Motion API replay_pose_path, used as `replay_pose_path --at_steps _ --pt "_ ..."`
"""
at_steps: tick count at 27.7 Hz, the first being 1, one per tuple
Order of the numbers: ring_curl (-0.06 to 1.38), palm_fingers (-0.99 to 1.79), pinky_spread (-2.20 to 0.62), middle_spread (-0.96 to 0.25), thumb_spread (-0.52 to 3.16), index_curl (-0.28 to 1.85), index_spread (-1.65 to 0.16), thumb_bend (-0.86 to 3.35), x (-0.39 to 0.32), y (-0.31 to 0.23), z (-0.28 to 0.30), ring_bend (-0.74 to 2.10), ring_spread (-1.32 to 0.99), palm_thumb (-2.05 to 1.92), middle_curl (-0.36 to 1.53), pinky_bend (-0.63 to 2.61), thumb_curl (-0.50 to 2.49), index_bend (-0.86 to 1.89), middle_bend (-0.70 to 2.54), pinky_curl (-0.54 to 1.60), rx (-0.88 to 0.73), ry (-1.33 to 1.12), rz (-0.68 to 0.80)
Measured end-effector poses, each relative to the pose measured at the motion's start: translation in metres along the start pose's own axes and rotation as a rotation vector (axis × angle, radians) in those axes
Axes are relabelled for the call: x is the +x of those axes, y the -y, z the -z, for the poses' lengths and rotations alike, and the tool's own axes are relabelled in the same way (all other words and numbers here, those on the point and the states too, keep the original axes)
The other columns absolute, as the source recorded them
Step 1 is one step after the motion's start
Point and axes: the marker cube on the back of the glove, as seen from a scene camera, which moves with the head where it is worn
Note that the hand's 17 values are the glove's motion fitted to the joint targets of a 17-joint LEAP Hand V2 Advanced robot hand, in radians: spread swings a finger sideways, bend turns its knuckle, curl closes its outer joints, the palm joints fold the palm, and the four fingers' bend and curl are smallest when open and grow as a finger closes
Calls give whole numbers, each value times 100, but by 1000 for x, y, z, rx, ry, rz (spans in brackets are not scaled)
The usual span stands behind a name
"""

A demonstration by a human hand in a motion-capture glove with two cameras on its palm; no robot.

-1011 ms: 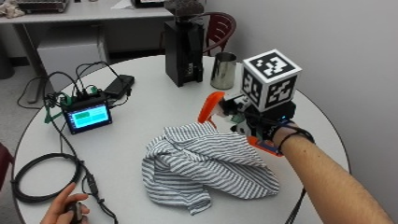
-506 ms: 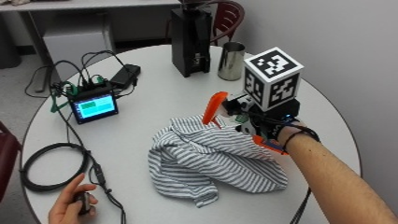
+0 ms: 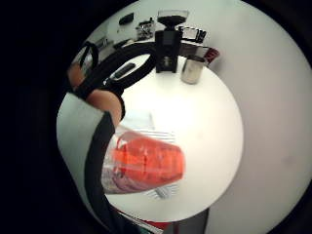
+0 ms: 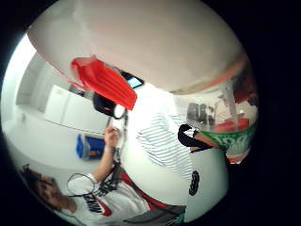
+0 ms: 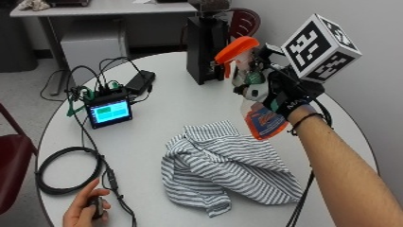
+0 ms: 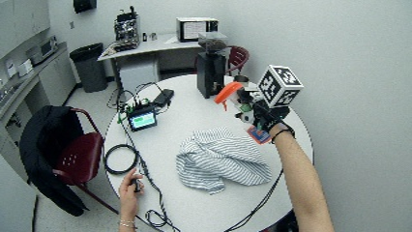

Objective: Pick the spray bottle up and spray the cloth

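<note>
Right hand (image 5: 286,97) lifted clear of the table (image 5: 189,104), fingers curled round the neck of the spray bottle (image 5: 258,101), bottle tipped with its orange nozzle head (image 5: 236,49) uppermost and its base slanting down towards the cloth. Below and to the side, lying crumpled on the table, the striped cloth (image 5: 226,165), not touched by bottle or hand. Behind the bottle, a black grinder (image 5: 205,52); across the table, a small screen (image 5: 108,111) with cables. Pick-up step judged done; aiming in hand. Next move likely calls for turning the nozzle down towards the cloth and squeezing the trigger, nozzle at present looking out over the table rather than at the stripes. Forearm stretched in from the near edge, wrist cocked upward
</note>
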Motion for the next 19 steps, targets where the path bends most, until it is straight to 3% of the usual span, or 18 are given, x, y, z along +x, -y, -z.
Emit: replay_pose_path --at_steps 10,19 --pt "44 113 -8 -14 61 35 -25 -3 -63 18 -63 54 -15 101 51 33 63 12 37 38 -15 352 43" --pt "45 111 -6 -14 61 35 -25 -3 -77 9 -121 53 -15 102 51 29 64 13 37 38 -49 561 12"
